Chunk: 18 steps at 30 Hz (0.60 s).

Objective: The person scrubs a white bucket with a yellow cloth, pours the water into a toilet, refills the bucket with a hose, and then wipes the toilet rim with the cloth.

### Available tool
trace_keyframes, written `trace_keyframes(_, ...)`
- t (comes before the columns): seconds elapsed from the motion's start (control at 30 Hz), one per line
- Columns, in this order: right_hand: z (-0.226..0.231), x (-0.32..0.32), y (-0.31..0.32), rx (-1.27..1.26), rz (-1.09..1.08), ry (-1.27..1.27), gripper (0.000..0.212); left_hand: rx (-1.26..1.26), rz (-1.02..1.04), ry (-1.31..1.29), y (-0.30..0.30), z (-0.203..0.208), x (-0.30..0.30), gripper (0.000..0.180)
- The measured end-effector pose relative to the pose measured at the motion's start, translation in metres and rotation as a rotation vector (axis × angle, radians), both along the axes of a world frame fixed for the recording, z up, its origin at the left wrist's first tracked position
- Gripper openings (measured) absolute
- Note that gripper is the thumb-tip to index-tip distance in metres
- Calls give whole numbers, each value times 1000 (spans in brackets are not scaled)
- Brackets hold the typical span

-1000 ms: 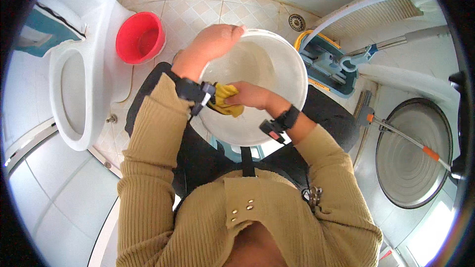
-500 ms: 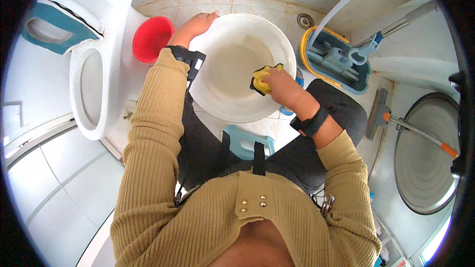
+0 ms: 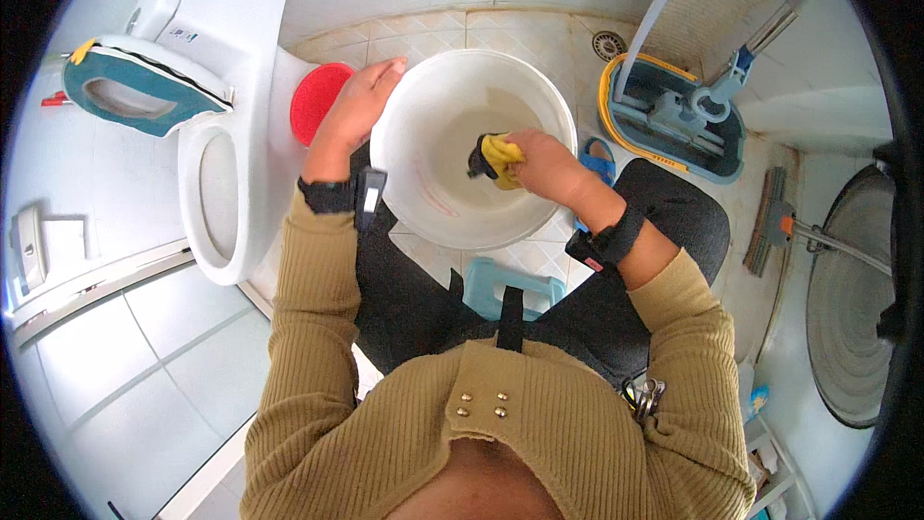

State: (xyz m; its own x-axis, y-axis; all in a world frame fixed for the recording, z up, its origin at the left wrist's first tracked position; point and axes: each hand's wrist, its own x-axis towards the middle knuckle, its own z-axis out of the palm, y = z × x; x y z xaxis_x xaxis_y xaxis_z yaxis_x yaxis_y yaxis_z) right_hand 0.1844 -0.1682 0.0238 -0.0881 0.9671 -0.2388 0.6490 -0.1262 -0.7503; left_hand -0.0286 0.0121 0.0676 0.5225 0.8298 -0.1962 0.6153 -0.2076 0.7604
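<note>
A large round white bucket (image 3: 423, 202) stands between my knees, with some cloudy water at its bottom. My left hand (image 3: 364, 108) grips its left side at the rim, the fingertips near the far-left edge and partly hidden. Inside the bucket, my right hand (image 3: 544, 166) is closed around a bunched yellow cloth (image 3: 502, 156) with dark edging. The cloth hangs over the bucket's interior; whether it touches the wall or bottom I cannot tell.
Left stand a red bucket (image 3: 320, 101) and a white toilet (image 3: 217, 202) with a teal-covered lid. Right are a mop bucket (image 3: 664, 125), blue slippers (image 3: 599, 164), a squeegee broom (image 3: 770, 221) and a large basin (image 3: 847, 327). Below me is a light-blue stool (image 3: 515, 284).
My left hand has slid from the far-left rim toward the bucket's left side. The cloth in my right hand has turned, showing more of its dark part. The whole view has shifted.
</note>
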Motion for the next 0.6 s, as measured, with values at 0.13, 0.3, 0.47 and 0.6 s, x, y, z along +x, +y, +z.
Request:
trace_keyframes(0.13, 5, -4, 6, 0, -188, 390, 36, -377, 257, -188, -61, 1, 6, 72)
trace_keyframes(0.3, 8, -13, 9, -89, -287, 965, 37, -922, 361, -653, -98, -32, 40, 57)
trace_keyframes(0.47, 8, -22, 11, -106, -426, 1262, 36, -1006, 481, -994, -91, -47, 53, 31)
trace_keyframes(0.6, 0, -37, 20, -57, -585, 1213, 38, -707, 516, -948, -88, -47, 61, 23)
